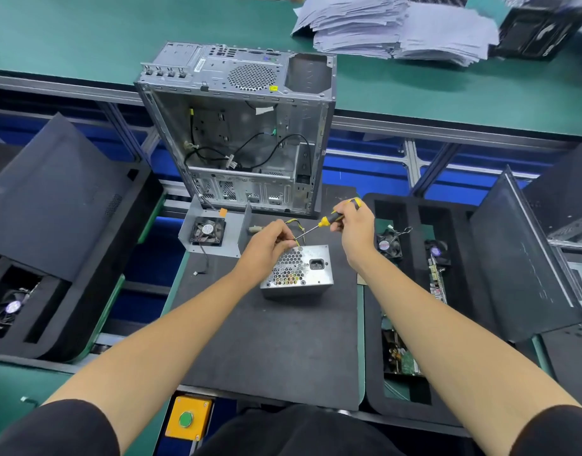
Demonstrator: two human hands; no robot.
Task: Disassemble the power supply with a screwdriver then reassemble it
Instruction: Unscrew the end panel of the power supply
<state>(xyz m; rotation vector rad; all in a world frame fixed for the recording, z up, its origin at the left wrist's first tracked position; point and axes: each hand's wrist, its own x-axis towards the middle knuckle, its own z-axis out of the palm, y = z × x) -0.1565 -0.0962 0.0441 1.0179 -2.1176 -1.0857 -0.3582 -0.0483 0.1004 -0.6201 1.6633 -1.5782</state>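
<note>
Power supply [297, 269] out of computer case [240, 126], on black mat [269, 340], cover on. Right hand [355, 228] clamped around screwdriver [319, 223], tip at top-left corner. Left hand [269, 241] pinching there, content unclear. Likely early unscrewing or late refastening; cannot tell which.

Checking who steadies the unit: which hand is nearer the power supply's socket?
Left. The left hand rests at the power supply top-left corner; the right hand is raised beyond it, gripping the screwdriver.
</note>
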